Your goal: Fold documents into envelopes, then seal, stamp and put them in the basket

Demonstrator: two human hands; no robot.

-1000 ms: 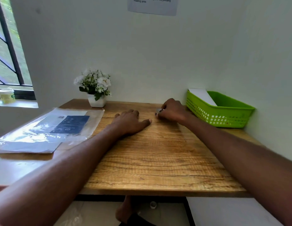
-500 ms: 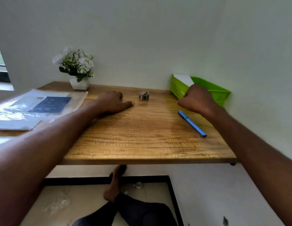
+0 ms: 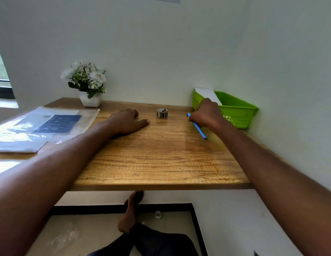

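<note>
My right hand (image 3: 205, 112) is curled round a blue pen (image 3: 199, 128), whose lower end slants down to the wooden table (image 3: 161, 159). Just behind that hand stands the green basket (image 3: 236, 111) with a white envelope (image 3: 207, 93) leaning inside it. A small roll of stamps (image 3: 162, 113) sits on the table between my hands. My left hand (image 3: 126, 122) rests flat on the wood, fingers relaxed, thumb pointing right. A clear plastic sleeve with printed documents (image 3: 44, 124) lies at the table's left side.
A white pot of white flowers (image 3: 87, 84) stands at the back left against the wall. Walls close the table in at the back and right. My leg and foot (image 3: 131, 215) show on the floor below the front edge.
My right hand let go of the stamp roll, moved right toward the basket and took hold of the blue pen. My left hand stayed flat on the table.
</note>
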